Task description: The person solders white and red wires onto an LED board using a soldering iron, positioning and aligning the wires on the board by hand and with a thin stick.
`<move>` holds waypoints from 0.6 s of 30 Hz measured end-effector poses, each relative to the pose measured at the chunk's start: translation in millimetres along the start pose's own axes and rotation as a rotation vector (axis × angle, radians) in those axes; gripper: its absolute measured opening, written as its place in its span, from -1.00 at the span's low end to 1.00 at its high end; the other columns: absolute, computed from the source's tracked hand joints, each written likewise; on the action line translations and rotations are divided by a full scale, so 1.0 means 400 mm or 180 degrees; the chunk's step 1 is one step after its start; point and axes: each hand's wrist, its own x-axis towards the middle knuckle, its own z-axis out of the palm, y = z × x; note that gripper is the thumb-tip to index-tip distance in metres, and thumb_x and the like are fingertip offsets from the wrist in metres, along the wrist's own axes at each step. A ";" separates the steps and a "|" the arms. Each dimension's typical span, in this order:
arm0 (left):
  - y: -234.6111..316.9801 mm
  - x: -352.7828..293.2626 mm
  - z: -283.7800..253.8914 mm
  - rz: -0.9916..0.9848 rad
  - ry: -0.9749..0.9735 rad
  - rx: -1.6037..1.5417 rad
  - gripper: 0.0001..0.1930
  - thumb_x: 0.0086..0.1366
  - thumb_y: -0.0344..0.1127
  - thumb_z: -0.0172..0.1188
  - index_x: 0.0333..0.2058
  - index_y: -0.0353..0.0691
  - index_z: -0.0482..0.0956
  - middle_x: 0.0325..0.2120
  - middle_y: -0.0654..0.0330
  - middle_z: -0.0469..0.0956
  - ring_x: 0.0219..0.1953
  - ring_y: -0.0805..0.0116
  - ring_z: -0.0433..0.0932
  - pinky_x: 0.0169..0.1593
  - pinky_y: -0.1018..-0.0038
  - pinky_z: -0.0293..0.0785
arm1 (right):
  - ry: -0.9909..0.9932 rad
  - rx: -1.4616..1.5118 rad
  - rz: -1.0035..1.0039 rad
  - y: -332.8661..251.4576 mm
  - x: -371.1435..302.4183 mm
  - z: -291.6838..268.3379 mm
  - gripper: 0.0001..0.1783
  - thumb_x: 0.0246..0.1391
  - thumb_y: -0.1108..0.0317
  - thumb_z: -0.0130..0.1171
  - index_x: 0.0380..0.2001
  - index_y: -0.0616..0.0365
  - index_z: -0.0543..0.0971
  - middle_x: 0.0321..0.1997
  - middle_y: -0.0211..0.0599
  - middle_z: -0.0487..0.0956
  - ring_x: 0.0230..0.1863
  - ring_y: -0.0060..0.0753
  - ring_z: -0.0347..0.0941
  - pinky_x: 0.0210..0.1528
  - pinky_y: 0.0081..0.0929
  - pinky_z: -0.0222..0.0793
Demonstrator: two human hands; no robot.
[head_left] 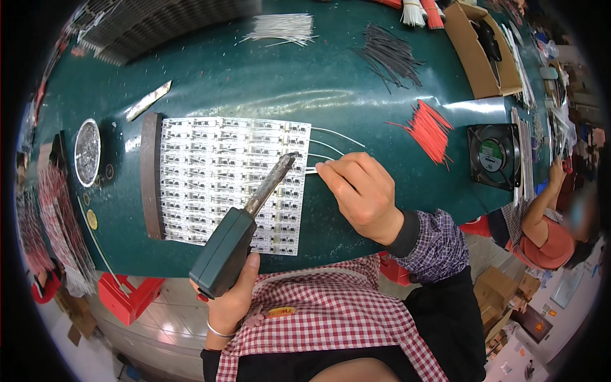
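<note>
Left hand [235, 296], lower center: fingers wrapped round the handle of a dark green soldering gun [223, 251]. Its tip [292, 156] angles up-right, over the right edge of the white circuit board panel [210, 184], mid-frame; contact with a pad, can't tell. Right hand [366, 191], right of center: thumb and index together, pinched on a white wire [311, 170] at the panel's edge. Wire's inner end not clear.

For doing this well, my judgement: pinch close to the edge, wire straight and square to its pad, tip brief and light, fingertips off the hot metal, neighboring loose wires [344, 135] not dragged.

Around: dark bar [151, 178] along panel's left edge; silver dish [88, 153] further left. White wire pile [280, 28] top center, black wire pile [389, 56] upper right, red wire pile [429, 134] below it, fan [493, 156] at right.
</note>
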 end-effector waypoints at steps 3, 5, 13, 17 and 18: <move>0.000 -0.003 -0.004 -0.0071 -0.0060 -0.0025 -0.59 0.11 -0.60 0.31 -0.02 -0.38 0.51 -0.31 0.16 0.57 -0.59 0.58 0.41 -0.57 0.67 0.29 | -0.0131 0.0114 0.0065 0.000 -0.011 0.002 -0.67 -0.28 0.61 0.25 -0.29 0.32 0.60 -0.38 -0.25 0.56 -0.42 -0.29 0.48 -0.43 -0.44 0.41; 0.010 -0.001 0.000 -0.0092 -0.0047 -0.0031 -0.60 0.11 -0.60 0.32 -0.04 -0.39 0.52 -0.33 0.18 0.57 -0.59 0.59 0.41 -0.57 0.67 0.29 | -0.0206 0.0125 0.0088 0.001 -0.012 0.004 -0.67 -0.27 0.62 0.25 -0.29 0.32 0.60 -0.38 -0.26 0.55 -0.45 -0.31 0.47 -0.46 -0.45 0.39; -0.001 -0.010 -0.018 -0.0112 -0.0300 0.0233 -0.63 0.13 -0.55 0.34 -0.05 -0.36 0.55 -0.27 0.18 0.61 -0.45 0.54 0.50 -0.42 0.64 0.42 | -0.0390 0.0059 0.0064 0.002 -0.018 0.003 -0.68 -0.23 0.50 0.17 -0.28 0.32 0.57 -0.38 -0.30 0.47 -0.38 -0.34 0.43 -0.41 -0.49 0.36; 0.016 -0.002 -0.014 -0.0058 -0.0372 0.0236 -0.64 0.14 -0.51 0.35 -0.05 -0.35 0.56 -0.24 0.19 0.62 -0.27 0.47 0.57 -0.22 0.55 0.50 | -0.0417 0.0030 0.0053 0.001 -0.016 0.001 -0.69 -0.23 0.50 0.16 -0.29 0.32 0.57 -0.39 -0.30 0.46 -0.38 -0.34 0.43 -0.41 -0.50 0.36; 0.021 0.001 -0.007 -0.0059 -0.0370 0.0237 -0.64 0.14 -0.51 0.35 -0.05 -0.35 0.56 -0.24 0.19 0.62 -0.27 0.47 0.57 -0.22 0.55 0.50 | -0.0418 0.0032 0.0052 0.000 -0.016 0.001 -0.69 -0.23 0.50 0.16 -0.29 0.32 0.57 -0.39 -0.30 0.46 -0.38 -0.34 0.43 -0.41 -0.50 0.36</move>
